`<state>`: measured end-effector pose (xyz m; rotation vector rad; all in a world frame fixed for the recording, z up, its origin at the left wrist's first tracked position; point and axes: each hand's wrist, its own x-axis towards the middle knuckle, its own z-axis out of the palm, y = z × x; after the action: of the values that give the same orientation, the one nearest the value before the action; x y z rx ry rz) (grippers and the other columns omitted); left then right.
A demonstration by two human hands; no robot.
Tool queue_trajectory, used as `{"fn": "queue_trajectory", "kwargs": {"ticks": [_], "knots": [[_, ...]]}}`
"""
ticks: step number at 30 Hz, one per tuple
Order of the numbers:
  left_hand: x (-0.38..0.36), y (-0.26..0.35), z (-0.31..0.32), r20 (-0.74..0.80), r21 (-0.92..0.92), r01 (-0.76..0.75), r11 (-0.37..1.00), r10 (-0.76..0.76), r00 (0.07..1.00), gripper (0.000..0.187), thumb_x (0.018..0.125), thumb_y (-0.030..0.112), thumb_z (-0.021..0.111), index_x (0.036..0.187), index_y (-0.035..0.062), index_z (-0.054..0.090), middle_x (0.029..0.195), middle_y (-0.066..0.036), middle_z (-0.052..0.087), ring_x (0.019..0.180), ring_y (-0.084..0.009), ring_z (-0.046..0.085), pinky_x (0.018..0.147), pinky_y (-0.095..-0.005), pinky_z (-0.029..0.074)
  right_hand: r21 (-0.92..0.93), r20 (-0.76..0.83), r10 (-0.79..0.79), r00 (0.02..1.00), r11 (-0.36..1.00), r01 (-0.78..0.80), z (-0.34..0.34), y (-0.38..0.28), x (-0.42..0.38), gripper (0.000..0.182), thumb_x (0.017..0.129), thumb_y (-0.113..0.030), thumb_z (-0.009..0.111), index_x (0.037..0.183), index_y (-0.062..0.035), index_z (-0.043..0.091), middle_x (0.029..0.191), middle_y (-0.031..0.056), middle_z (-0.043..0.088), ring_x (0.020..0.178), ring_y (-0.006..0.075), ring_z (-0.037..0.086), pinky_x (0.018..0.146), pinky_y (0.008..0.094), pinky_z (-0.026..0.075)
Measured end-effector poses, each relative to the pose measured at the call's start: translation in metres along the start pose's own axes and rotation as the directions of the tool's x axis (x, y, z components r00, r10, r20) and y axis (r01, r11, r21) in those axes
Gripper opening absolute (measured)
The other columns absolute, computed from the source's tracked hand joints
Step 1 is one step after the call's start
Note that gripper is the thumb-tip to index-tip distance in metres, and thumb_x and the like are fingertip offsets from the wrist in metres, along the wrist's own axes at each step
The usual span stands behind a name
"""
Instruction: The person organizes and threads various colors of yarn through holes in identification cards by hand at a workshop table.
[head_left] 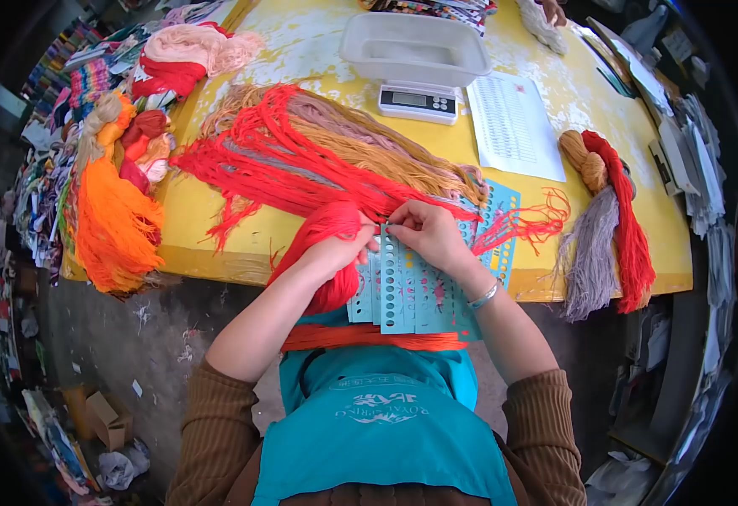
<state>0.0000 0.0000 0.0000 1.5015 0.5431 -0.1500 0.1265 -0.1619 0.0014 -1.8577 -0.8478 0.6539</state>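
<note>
My left hand (345,251) is closed on a red thread bundle (325,226) that hangs over the table's front edge. Beside it my right hand (424,232) pinches at the top corner of a teal punched card (419,282) with round holes and pink patterns. The fingertips of both hands nearly meet there. More teal cards lie under and behind this one. Long red threads (301,173) stretch across the table just beyond my hands, beside tan and mauve threads (386,156). Loose red strands (533,221) trail over the cards at the right.
A clear plastic tub (415,51) rests on a digital scale (418,101), beside a printed sheet (516,126). Thread bundles lie at the right (609,219) and left (120,219) of the yellow table (209,261). Another person's hand (553,12) shows at the top right.
</note>
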Motion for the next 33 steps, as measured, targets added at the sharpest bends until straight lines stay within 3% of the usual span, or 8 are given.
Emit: {"fn": "queue_trajectory", "kwargs": {"ticks": [2, 9, 15, 20, 26, 30, 32, 33], "knots": [[-0.003, -0.004, -0.012, -0.103, 0.051, 0.012, 0.999, -0.006, 0.995, 0.016, 0.099, 0.021, 0.050, 0.103, 0.0064, 0.055, 0.077, -0.005, 0.061, 0.054, -0.0097, 0.053, 0.049, -0.0240, 0.042, 0.021, 0.048, 0.048, 0.998, 0.999, -0.049, 0.001, 0.004, 0.004, 0.019, 0.078, -0.015, 0.073, 0.093, -0.0046, 0.068, 0.071, 0.0049, 0.066, 0.064, 0.0149, 0.063, 0.061, 0.0299, 0.050], [-0.014, 0.014, -0.018, -0.055, -0.121, 0.034, 0.992, -0.041, 0.998, 0.017, 0.095, 0.023, 0.058, 0.097, 0.0069, 0.059, 0.074, -0.002, 0.060, 0.056, -0.0083, 0.053, 0.049, -0.0231, 0.041, -0.110, 0.049, 0.057, 0.997, 0.993, -0.051, 0.001, -0.009, 0.005, 0.015, 0.081, -0.014, 0.072, 0.092, -0.0039, 0.066, 0.069, 0.0016, 0.063, 0.061, 0.0079, 0.059, 0.057, 0.0254, 0.047], [-0.016, 0.023, -0.006, 0.209, -0.286, 0.141, 0.948, -0.082, 0.974, 0.020, 0.093, 0.028, 0.060, 0.092, 0.0081, 0.062, 0.069, -0.001, 0.058, 0.053, -0.0087, 0.050, 0.047, -0.0234, 0.036, -0.374, -0.070, -0.079, 0.994, 0.926, 0.048, 0.009, -0.017, 0.001, 0.021, 0.081, -0.021, 0.073, 0.093, -0.0050, 0.066, 0.069, 0.0030, 0.064, 0.063, 0.0102, 0.060, 0.058, 0.0278, 0.047], [-0.001, 0.007, 0.001, 0.104, -0.246, 0.165, 0.955, -0.143, 0.984, 0.030, 0.096, 0.035, 0.053, 0.088, 0.0082, 0.061, 0.069, -0.001, 0.059, 0.056, -0.0080, 0.052, 0.052, -0.0214, 0.038, -0.014, 0.028, 0.215, 0.976, 0.977, -0.215, 0.003, -0.023, 0.009, 0.027, 0.088, -0.028, 0.070, 0.097, -0.0032, 0.063, 0.067, 0.0009, 0.060, 0.060, 0.0080, 0.054, 0.055, 0.0246, 0.043], [0.004, 0.017, 0.016, 0.149, 0.080, -0.017, 0.997, 0.005, 0.989, 0.015, 0.094, 0.023, 0.054, 0.089, 0.0103, 0.060, 0.068, 0.000, 0.055, 0.055, -0.0080, 0.051, 0.049, -0.0230, 0.038, 0.291, 0.187, 0.070, 0.980, 0.949, -0.124, -0.003, -0.007, 0.013, 0.034, 0.090, -0.030, 0.069, 0.101, 0.0001, 0.058, 0.068, -0.0008, 0.058, 0.059, 0.0057, 0.050, 0.053, 0.0213, 0.039], [0.006, 0.018, 0.017, 0.067, 0.334, -0.107, 0.936, 0.090, 0.994, 0.010, 0.092, 0.019, 0.054, 0.088, 0.0104, 0.057, 0.066, 0.002, 0.051, 0.053, -0.0074, 0.047, 0.048, -0.0229, 0.036, 0.220, 0.217, 0.057, 0.974, 0.970, -0.106, -0.003, -0.004, 0.015, 0.035, 0.091, -0.034, 0.067, 0.101, -0.0012, 0.057, 0.068, 0.0001, 0.058, 0.058, 0.0063, 0.051, 0.053, 0.0219, 0.040], [0.012, 0.007, 0.001, 0.203, -0.387, 0.220, 0.895, -0.150, 0.968, 0.008, 0.092, 0.016, 0.057, 0.085, 0.0136, 0.054, 0.061, 0.004, 0.044, 0.048, -0.0057, 0.039, 0.044, -0.0220, 0.028, -0.025, 0.186, 0.172, 0.967, 0.985, -0.170, -0.003, -0.015, 0.014, 0.043, 0.091, -0.043, 0.063, 0.104, -0.0027, 0.058, 0.067, 0.0049, 0.062, 0.058, 0.0119, 0.059, 0.056, 0.0285, 0.046], [0.001, 0.019, -0.012, 0.242, -0.480, 0.243, 0.843, -0.138, 0.960, 0.013, 0.090, 0.020, 0.061, 0.081, 0.0163, 0.052, 0.059, 0.006, 0.045, 0.048, -0.0053, 0.040, 0.044, -0.0220, 0.028, -0.026, 0.183, 0.174, 0.968, 0.985, -0.172, -0.004, -0.019, 0.013, 0.043, 0.091, -0.043, 0.063, 0.104, -0.0027, 0.058, 0.067, 0.0049, 0.062, 0.058, 0.0119, 0.059, 0.056, 0.0285, 0.046]]}}
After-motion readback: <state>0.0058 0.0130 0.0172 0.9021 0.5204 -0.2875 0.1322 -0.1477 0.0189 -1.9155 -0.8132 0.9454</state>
